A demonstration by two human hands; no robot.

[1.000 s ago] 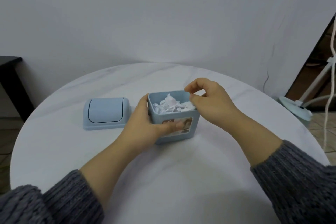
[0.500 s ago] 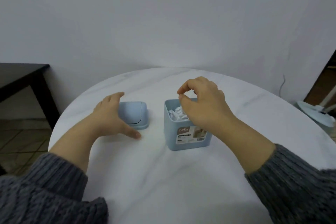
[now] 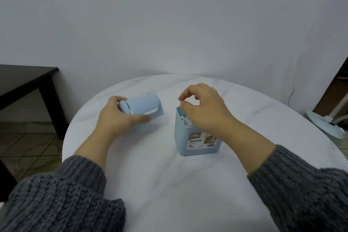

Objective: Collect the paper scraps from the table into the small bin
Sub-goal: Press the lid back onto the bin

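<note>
The lid (image 3: 143,106) is grasped by the left grip (image 3: 114,118), with the thumb laid along its near edge, and is tipped up at a slant over the white tabletop (image 3: 169,184). The small bin (image 3: 195,143) stands upright to the right of it, apart from the lid. White paper scraps (image 3: 185,121) are seen inside the bin. The right grip (image 3: 203,107) is held over the bin's opening, clenched loosely, with nothing seen in it.

Left hand (image 3: 116,118) gripping lid (image 3: 143,105), right hand (image 3: 205,111) raised, fingers (image 3: 188,92) curled, holding nothing
</note>
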